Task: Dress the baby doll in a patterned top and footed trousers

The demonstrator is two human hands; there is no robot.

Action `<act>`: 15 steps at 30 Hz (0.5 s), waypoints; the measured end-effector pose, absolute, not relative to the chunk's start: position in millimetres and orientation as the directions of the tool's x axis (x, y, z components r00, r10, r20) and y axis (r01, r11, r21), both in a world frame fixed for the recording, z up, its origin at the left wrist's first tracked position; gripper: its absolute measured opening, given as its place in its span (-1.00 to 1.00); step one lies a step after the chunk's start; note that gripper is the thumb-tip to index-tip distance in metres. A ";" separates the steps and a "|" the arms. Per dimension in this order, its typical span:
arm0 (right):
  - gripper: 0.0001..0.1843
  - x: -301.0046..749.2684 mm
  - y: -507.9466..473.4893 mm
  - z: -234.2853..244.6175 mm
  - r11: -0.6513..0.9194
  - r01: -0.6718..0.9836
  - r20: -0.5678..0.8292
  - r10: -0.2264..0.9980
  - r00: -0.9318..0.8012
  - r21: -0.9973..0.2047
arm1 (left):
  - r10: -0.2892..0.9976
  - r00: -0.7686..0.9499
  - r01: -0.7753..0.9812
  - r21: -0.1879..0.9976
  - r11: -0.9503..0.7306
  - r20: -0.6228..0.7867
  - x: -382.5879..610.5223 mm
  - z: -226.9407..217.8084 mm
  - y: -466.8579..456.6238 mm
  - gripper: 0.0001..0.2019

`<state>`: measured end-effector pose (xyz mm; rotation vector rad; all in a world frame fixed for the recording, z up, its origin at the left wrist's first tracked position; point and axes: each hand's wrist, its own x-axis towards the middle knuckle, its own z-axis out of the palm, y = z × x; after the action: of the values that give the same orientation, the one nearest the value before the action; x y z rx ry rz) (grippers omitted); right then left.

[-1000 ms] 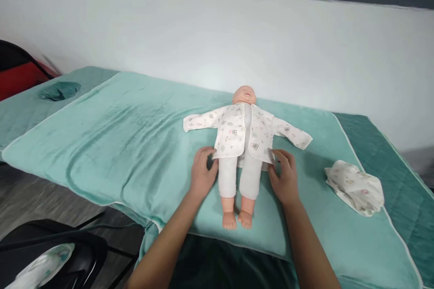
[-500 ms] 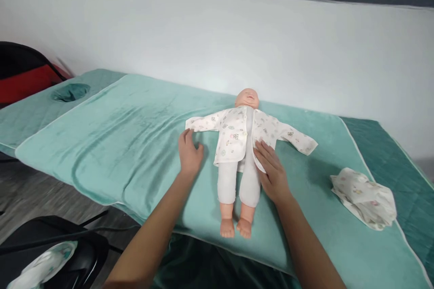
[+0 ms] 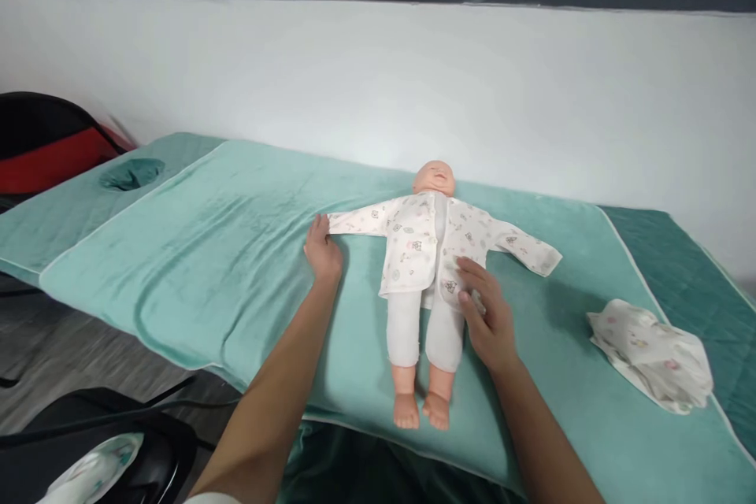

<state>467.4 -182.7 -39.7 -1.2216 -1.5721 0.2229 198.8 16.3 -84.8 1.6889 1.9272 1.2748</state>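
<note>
On the massage bed [image 3: 248, 213], the doll [image 3: 441, 220] is laid feet-near, sleeves [image 3: 361, 219] of its printed jacket [image 3: 410, 248] spread crosswise, one cuff [image 3: 334, 224] met by the left hand [image 3: 324, 252], grip unclear, the opposite front panel [image 3: 468, 240] overlapped by the right hand [image 3: 490, 315], loosely open.

Holds bare forearms [image 3: 292, 366] outstretched, with left hand [image 3: 324, 252] farther forward and right hand [image 3: 489, 313] loosely curved, thumb [image 3: 471, 311] apart
</note>
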 end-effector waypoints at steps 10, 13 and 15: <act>-0.67 469.8 -102.9 4.6 0.042 0.745 0.442 0.827 0.348 -0.666 | 0.874 -0.296 0.649 0.752 -0.112 0.386 196.7 -88.5 12.3 -0.34; -0.68 467.3 -65.1 23.2 -0.186 0.826 0.304 0.869 0.392 -0.532 | 0.861 -0.275 0.610 0.769 -0.188 0.429 195.1 -89.7 12.7 -0.40; -0.72 468.0 -45.7 30.1 -0.291 0.819 0.216 0.871 0.441 -0.495 | 0.886 -0.259 0.600 0.783 -0.166 0.385 195.7 -89.7 12.6 -0.44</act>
<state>468.0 -45.7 30.1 -2.1539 -1.4144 0.1276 195.7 12.6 -89.7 1.6989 1.8086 1.3914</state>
